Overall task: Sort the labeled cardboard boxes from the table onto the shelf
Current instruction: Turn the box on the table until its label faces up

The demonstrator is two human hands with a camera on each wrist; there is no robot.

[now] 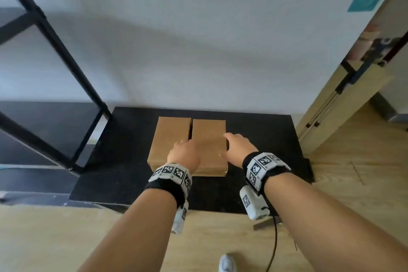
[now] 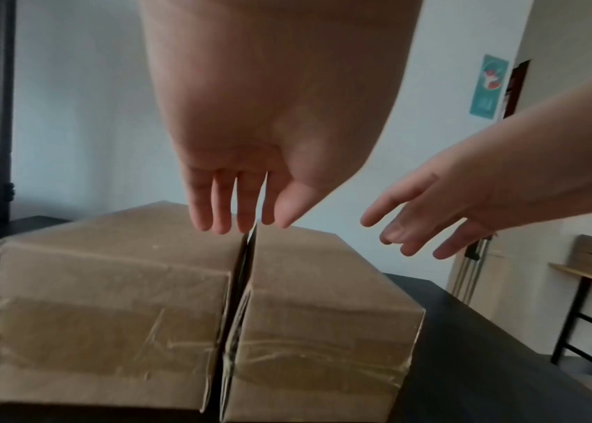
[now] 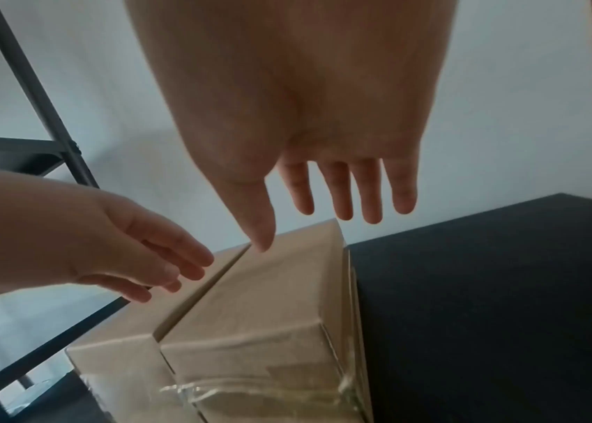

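Two taped brown cardboard boxes stand side by side on a low black table (image 1: 260, 139), with a narrow gap between them. No label shows on either. My left hand (image 1: 184, 152) hovers above the gap, over the left box (image 1: 170, 139) (image 2: 113, 309) and the right box (image 1: 208, 146) (image 2: 323, 314), fingers (image 2: 221, 211) straight and pointing down. My right hand (image 1: 237, 146) (image 3: 341, 197) hangs open over the right box's (image 3: 261, 309) right edge, fingers spread, holding nothing. Neither hand plainly touches a box.
A black metal shelf frame (image 1: 66, 59) stands at the left, its lower board (image 1: 39, 126) level with the table. A white wall is behind. A wooden panel (image 1: 344, 104) leans at the right. Wood floor and a cable (image 1: 274, 243) lie near my feet.
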